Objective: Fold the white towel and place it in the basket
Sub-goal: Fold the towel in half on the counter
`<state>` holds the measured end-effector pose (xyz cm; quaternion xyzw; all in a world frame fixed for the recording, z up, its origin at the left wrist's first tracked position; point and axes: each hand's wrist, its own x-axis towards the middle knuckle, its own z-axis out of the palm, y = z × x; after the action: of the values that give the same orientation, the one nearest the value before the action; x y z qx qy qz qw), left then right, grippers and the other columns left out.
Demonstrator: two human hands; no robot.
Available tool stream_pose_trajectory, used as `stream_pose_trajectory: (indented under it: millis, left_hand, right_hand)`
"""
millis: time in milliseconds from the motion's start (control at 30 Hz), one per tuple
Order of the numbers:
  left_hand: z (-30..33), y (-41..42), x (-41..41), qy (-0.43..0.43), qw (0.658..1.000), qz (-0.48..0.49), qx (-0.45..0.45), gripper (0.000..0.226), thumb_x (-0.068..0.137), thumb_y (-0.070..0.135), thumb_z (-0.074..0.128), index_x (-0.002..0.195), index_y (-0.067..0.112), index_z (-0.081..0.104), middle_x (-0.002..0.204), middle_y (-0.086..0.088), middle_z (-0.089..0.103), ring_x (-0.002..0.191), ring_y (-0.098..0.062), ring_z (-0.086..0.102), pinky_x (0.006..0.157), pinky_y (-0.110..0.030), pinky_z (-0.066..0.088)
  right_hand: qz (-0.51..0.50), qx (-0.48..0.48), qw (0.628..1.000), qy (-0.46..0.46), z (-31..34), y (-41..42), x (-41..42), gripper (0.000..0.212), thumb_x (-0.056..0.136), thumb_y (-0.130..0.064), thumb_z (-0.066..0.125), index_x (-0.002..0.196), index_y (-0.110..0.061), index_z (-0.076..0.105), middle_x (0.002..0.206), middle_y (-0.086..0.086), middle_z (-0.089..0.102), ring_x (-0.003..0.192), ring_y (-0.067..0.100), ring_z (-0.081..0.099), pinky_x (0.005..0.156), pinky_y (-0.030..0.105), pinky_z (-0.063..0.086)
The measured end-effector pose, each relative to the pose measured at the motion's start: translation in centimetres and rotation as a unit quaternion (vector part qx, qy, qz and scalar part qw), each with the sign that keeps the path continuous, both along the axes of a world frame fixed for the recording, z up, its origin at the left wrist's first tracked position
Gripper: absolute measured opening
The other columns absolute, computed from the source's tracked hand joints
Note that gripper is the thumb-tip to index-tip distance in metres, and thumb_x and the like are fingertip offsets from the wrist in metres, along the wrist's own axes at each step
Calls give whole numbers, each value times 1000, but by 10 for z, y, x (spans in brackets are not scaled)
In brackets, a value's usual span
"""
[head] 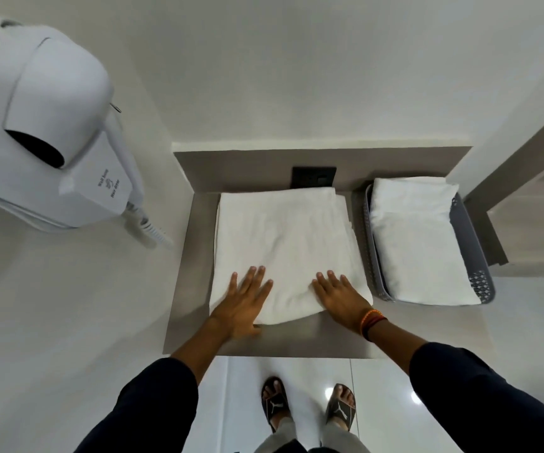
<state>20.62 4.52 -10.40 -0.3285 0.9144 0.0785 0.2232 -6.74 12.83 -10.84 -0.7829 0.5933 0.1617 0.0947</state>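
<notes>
- White towel [283, 243]: folded into a broad rectangle, lying flat on the grey counter [195, 256] at the centre of the frame; layered edges show along its right side.
- Left hand [244, 305]: palm down, fingers spread and extended, pressing on the towel's lower-left corner; nothing is grasped, and the heel of the hand overhangs the towel's near edge.
- Right hand [339, 299]: likewise flat and open, resting on the towel's lower-right part, gripping nothing; a banded wristband [373, 322] sits at the wrist.
- Basket [470, 237]: grey, perforated, just right of the towel; a second folded white towel [417, 240] fills it.
- Wall-mounted hair dryer [45, 125]: upper left of the frame.
- Black wall socket [313, 176]: directly behind the towel's far edge.
</notes>
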Motion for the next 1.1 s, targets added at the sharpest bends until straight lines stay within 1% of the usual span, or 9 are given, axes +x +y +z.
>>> stream_pose_trajectory:
  millis: [133, 267, 333, 433, 600, 767, 867, 967, 1100]
  left_hand:
    - [12, 0, 1, 67, 995, 69, 17, 65, 98, 26, 54, 157, 8, 33, 168, -16, 24, 155, -34, 25, 127, -47, 20]
    - [48, -33, -8, 94, 965, 158, 186, 40, 93, 22, 63, 131, 9, 65, 134, -14, 67, 119, -30, 64, 101, -36, 48]
    - [72, -52, -12, 43, 935, 205, 287, 37, 85, 21, 70, 120, 12, 72, 126, -11, 71, 113, -30, 65, 94, -36, 52]
    - [99, -68, -14, -35, 900, 220, 374, 39, 71, 19, 77, 110, 12, 78, 119, -12, 75, 113, -34, 68, 90, -36, 55]
    - [128, -87, -19, -72, 845, 258, 463, 45, 63, 18, 84, 108, 16, 80, 113, -9, 78, 101, -29, 76, 92, -40, 62]
    - [131, -120, -33, -8, 877, 269, 397, 37, 62, 36, 85, 98, 29, 81, 105, 4, 80, 101, -23, 75, 93, -37, 60]
    - [108, -139, -38, 55, 900, 299, 313, 30, 74, 33, 82, 100, 20, 77, 113, -4, 75, 111, -31, 69, 96, -35, 54]
    - [77, -142, -40, 27, 924, 318, 212, 63, 86, 37, 74, 141, 11, 55, 149, -13, 54, 134, -34, 53, 114, -44, 42]
    - [46, -122, -36, -6, 960, 265, 93, 54, 98, 45, 54, 142, 14, 51, 154, -10, 50, 140, -34, 48, 113, -46, 41]
  right_hand:
    - [-20, 35, 998, -46, 17, -5, -4, 57, 95, -10, 46, 149, -2, 32, 153, 24, 37, 135, 42, 43, 106, 49, 42]
    - [-73, 117, 982, -125, 46, -15, -5, 44, 87, -17, 58, 130, -11, 58, 127, 19, 63, 115, 38, 61, 93, 41, 52]
    - [-109, 196, 959, -172, 67, -26, -7, 34, 75, -12, 61, 109, -13, 67, 110, 16, 68, 100, 34, 64, 78, 33, 54]
    - [-159, 318, 906, -231, 93, -35, -14, 10, 62, -4, 65, 68, -12, 61, 71, 14, 58, 67, 23, 50, 60, 32, 36]
    - [-179, 391, 850, -306, 124, -43, -37, 34, 62, -11, 64, 94, -1, 70, 86, 1, 70, 80, 14, 65, 71, 29, 51]
    - [-249, 290, 863, -329, 117, -64, -57, 19, 53, -13, 62, 70, -6, 66, 74, 4, 63, 71, 21, 58, 65, 37, 42]
    - [-293, 163, 887, -317, 102, -80, -66, 11, 63, -10, 66, 70, -2, 63, 72, 8, 59, 70, 28, 56, 62, 37, 40]
    - [-290, 91, 905, -297, 86, -94, -64, 16, 75, -14, 69, 86, -4, 66, 87, 13, 67, 87, 37, 65, 70, 39, 52]
    - [-265, 65, 938, -213, 55, -96, -51, 43, 84, -20, 62, 125, -11, 57, 127, 15, 63, 115, 36, 58, 94, 47, 52]
